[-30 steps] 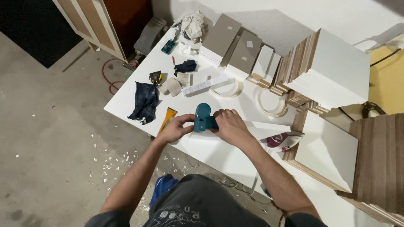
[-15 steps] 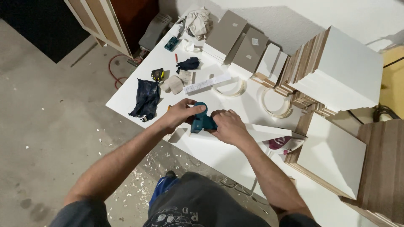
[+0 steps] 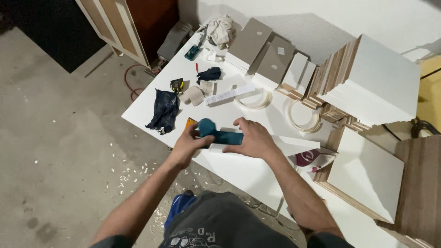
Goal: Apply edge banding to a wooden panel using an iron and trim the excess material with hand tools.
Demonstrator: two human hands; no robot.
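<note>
A teal plastic hand tool [image 3: 219,133] lay near the front edge of a white worktable [image 3: 248,172], long axis running left to right, the left hand [image 3: 189,146] clamped on its rounded left end, the right hand [image 3: 254,139] curled over its right end.

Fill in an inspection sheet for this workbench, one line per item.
Surface: white table, partly covered.
Job's things: teal tool, lying on a white strip.
Clutter: dark cloth, tape measure, edge-banding coils, clothes iron, stacked white panels.
Grippers: left hand and right hand both grip the tool.
Cables: red cord on the floor.
Surroundings: concrete floor with white chips.
</note>
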